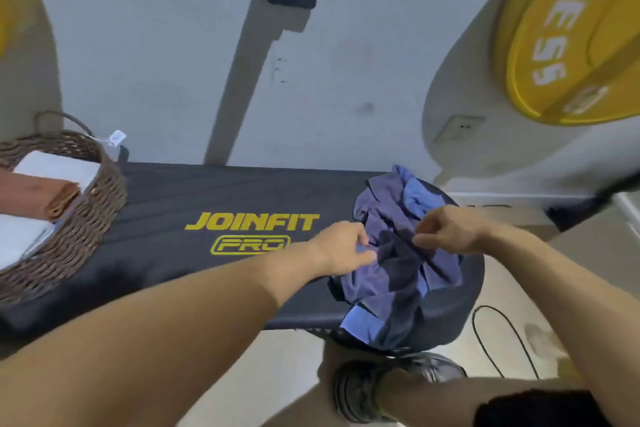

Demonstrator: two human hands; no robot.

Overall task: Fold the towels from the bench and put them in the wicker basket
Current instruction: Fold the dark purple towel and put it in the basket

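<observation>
1. A crumpled heap of blue and purple towels [398,253] lay on the right end of the black bench [194,198], with part of the cloth hanging over the near edge.
2. The left hand [341,248] rested on the left side of the heap, its thumb and fingers pinching a fold of purple cloth.
3. The right hand [446,229] sat on top of the heap, near the left hand, fingers curled down and pinching the fabric at their tips.
4. The wicker basket [86,218] stood on the left end of the bench, well apart from the heap.
5. Inside the basket lay folded towels: a white one [59,168] toward the back, an orange-brown one [38,196] across the middle, and another white one [20,236] nearest the camera.
6. The bench top carried yellow lettering reading JOINFIT PRO [252,230] between the basket and the heap.
7. A yellow weight plate [571,45] hung at the upper right against the pale wall [156,62].
8. A dark shoe [391,388] stood on the floor below the bench edge, and a black cable [498,333] looped on the floor to the right.
</observation>
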